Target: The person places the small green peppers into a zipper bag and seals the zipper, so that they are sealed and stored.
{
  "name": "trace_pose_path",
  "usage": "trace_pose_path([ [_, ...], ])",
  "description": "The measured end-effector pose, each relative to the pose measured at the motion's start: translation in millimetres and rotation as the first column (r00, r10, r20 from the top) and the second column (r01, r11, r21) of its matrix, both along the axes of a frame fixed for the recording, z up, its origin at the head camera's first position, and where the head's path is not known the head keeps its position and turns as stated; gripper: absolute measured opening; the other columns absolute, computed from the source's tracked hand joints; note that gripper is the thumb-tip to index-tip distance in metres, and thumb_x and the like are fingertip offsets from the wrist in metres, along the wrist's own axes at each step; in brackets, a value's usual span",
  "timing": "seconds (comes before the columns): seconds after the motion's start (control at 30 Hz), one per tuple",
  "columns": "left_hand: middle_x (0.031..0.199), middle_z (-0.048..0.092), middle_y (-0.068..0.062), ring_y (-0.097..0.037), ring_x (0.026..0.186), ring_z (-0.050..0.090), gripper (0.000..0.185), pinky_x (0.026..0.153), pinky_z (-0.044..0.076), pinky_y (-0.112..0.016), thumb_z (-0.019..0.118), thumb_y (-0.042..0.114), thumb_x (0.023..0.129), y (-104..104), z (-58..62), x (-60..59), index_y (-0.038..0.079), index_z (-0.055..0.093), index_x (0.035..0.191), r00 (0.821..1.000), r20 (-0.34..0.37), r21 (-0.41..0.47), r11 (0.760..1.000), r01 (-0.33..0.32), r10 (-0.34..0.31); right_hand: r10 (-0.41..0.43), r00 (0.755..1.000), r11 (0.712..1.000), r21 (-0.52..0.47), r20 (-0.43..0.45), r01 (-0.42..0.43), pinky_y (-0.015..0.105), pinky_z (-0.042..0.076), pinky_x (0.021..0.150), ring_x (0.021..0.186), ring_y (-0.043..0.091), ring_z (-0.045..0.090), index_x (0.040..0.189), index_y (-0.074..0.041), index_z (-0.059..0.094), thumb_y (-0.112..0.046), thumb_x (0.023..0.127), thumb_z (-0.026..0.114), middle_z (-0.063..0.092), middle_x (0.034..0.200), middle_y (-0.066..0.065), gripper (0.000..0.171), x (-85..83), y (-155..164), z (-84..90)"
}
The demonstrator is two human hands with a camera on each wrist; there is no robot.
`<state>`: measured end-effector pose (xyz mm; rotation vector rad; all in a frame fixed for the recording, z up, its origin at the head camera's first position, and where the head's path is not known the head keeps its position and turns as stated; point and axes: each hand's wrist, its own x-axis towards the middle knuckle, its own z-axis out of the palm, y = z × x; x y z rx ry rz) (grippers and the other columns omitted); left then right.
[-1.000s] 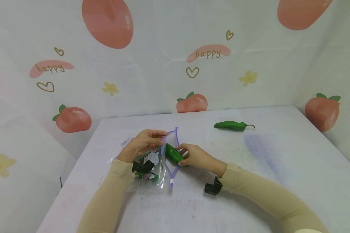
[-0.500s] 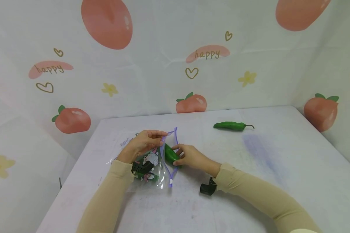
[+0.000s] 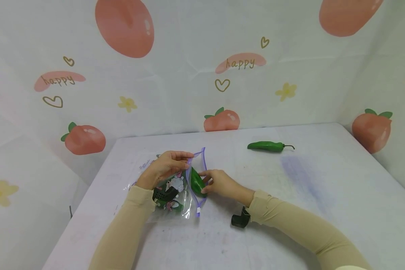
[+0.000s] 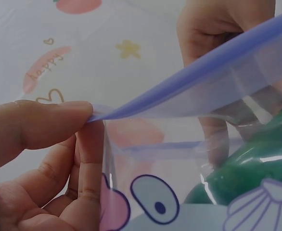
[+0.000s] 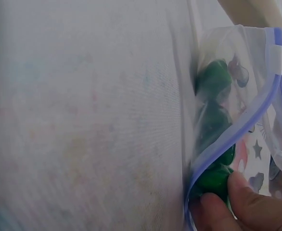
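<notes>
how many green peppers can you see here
2. One green pepper is going through the mouth of the zip bag, held by the right hand; another green pepper lies on the table farther back. More may be hidden behind the bag's print.

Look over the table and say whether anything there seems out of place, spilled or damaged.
Nothing is spilled or broken. One green pepper lies alone at the far side, apart from the zip bag that the left hand holds open while the right hand pushes another pepper in.
</notes>
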<state>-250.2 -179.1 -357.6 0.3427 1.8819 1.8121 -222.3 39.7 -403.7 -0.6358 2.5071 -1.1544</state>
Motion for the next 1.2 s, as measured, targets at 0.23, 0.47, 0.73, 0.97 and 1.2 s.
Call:
trace_pose_path([
  [0.23, 0.102, 0.061, 0.001, -0.008, 0.075, 0.053, 0.045, 0.060, 0.043, -0.021, 0.057, -0.005, 0.091, -0.2, 0.4, 1.0, -0.015, 0.045, 0.133, 1.000, 0.000, -0.005, 1.000, -0.017, 0.017, 0.002, 1.000, 0.999, -0.046, 0.021, -0.001, 0.023, 0.052, 0.070, 0.080, 0.013, 0.067, 0.109, 0.001, 0.068, -0.007, 0.075, 0.081, 0.073, 0.090, 0.009, 0.037, -2.0, 1.6, -0.7],
  [0.47, 0.099, 0.060, 0.001, -0.009, 0.076, 0.051, 0.049, 0.059, 0.042, -0.021, 0.057, -0.006, 0.090, 0.7, 1.9, 1.6, -0.016, 0.041, 0.135, 1.000, 0.004, -0.014, 1.000, -0.026, 0.027, 0.046, 0.998, 0.995, -0.092, 0.049, -0.041, 0.020, 0.053, 0.066, 0.073, 0.009, 0.068, 0.091, 0.000, 0.072, -0.002, 0.077, 0.079, 0.073, 0.083, 0.007, 0.016, -1.2, 1.3, -0.3],
  [0.73, 0.099, 0.060, 0.003, -0.008, 0.074, 0.051, 0.047, 0.059, 0.042, -0.020, 0.056, -0.006, 0.090, 0.1, 1.2, 1.2, -0.016, 0.042, 0.135, 1.000, 0.004, -0.011, 1.000, -0.022, 0.022, 0.049, 0.998, 0.996, -0.080, 0.050, -0.045, 0.020, 0.052, 0.065, 0.071, 0.008, 0.067, 0.089, 0.000, 0.072, -0.003, 0.077, 0.079, 0.073, 0.080, 0.006, 0.014, -0.8, 0.7, 0.0],
  [0.97, 0.101, 0.060, 0.001, -0.008, 0.074, 0.052, 0.047, 0.059, 0.042, -0.020, 0.057, -0.005, 0.091, -0.7, 1.0, 1.7, -0.017, 0.043, 0.134, 1.000, 0.001, -0.004, 1.000, -0.018, 0.018, 0.047, 0.998, 0.996, -0.079, 0.051, -0.043, 0.020, 0.053, 0.067, 0.073, 0.009, 0.068, 0.091, 0.000, 0.072, -0.003, 0.076, 0.079, 0.073, 0.082, 0.007, 0.017, 0.3, 0.3, 0.0],
  [1.2, 0.103, 0.059, 0.001, -0.008, 0.076, 0.052, 0.048, 0.062, 0.044, -0.019, 0.057, -0.005, 0.091, -1.1, 0.6, 1.8, -0.016, 0.042, 0.135, 1.000, -0.005, -0.013, 1.000, -0.015, 0.015, 0.060, 0.998, 0.995, -0.080, -0.008, -0.061, 0.021, 0.054, 0.071, 0.079, 0.013, 0.069, 0.099, 0.002, 0.071, -0.002, 0.078, 0.078, 0.073, 0.086, 0.008, 0.023, 2.0, 5.4, 1.4],
])
